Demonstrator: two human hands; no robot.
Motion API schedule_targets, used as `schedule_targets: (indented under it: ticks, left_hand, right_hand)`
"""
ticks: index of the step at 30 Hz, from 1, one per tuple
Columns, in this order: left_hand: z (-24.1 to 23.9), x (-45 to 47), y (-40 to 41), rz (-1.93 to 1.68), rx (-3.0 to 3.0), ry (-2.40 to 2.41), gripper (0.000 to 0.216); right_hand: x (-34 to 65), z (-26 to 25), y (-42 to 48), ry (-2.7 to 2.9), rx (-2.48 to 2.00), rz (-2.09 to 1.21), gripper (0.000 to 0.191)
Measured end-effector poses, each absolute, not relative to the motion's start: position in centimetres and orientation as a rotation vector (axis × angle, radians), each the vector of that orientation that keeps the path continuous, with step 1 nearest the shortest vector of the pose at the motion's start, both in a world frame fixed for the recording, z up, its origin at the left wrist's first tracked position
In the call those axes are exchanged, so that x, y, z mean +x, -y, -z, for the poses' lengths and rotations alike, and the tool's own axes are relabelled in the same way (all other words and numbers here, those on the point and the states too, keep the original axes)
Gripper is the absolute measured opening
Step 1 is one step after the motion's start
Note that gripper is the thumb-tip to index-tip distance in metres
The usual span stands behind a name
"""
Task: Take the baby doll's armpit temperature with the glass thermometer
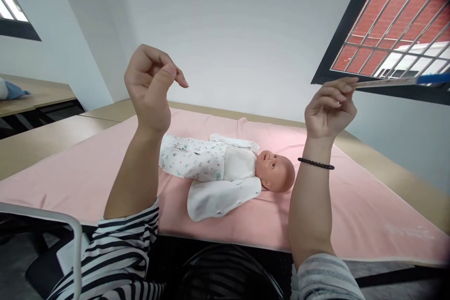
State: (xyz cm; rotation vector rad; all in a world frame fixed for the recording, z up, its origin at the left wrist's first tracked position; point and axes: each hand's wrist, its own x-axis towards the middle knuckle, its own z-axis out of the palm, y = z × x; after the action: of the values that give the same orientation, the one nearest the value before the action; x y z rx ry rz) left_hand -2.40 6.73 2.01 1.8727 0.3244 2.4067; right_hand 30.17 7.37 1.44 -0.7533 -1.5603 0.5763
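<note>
My left hand is raised at the left above the bed surface, its fingers curled and the thumb against them; nothing shows in it. My right hand is up at the right, pinching one end of a thin, clear-and-white thermometer. The thermometer points right, and its blue end runs out of the frame. Between my forearms a baby doll lies on its back, head to the right. It wears white patterned clothing; a white sleeve is spread toward me.
A pink sheet covers much of the wooden table. A white curved rail stands at the lower left. Behind are a white wall and a barred window. A blue-and-white object rests on another table at the far left.
</note>
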Motion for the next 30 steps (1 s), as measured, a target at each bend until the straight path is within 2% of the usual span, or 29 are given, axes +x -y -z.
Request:
schedule_targets:
  ticks: [8, 10, 14, 17, 20, 22, 27, 30]
  left_hand:
    - [-1.9, -2.6, -7.9, -2.414, 1.864, -0.18, 0.012]
    - [-1.9, -2.5, -7.9, -2.434, 1.845, -0.167, 0.009]
    - [-1.8, -2.4, -7.7, -2.393, 1.845, -0.135, 0.008]
    - [-1.6, -2.5, -7.3, -2.202, 2.027, -0.236, 0.009]
    - [-1.3, -2.5, -6.5, -1.828, 2.309, -0.494, 0.03]
    - [-1.2, -2.4, -6.1, -1.627, 2.426, -0.635, 0.038]
    - [-1.1, -2.3, -5.9, -1.501, 2.52, -0.76, 0.019]
    - [-1.1, -2.4, -6.0, -1.602, 2.488, -0.75, 0.02]
  right_hand:
    - [30.5, -0.6, -8.3, 1.446, -0.484, -0.599, 0.024]
    - [30.0, -0.2, -8.5, 1.462, -0.503, -0.569, 0.028]
    - [28.5, 0.0, -8.7, 1.538, -0.619, -0.604, 0.016]
    - [27.5, -0.2, -8.2, 1.445, -0.547, -0.656, 0.02]
    - [26.5, -0.4, -7.5, 1.434, -0.604, -0.567, 0.027]
    - [25.9, -0.5, -7.0, 1.459, -0.638, -0.526, 0.028]
    - [25.0, -0.4, -6.2, 1.525, -0.601, -0.489, 0.021]
    - [24.8, -0.4, -5.9, 1.553, -0.609, -0.479, 0.021]
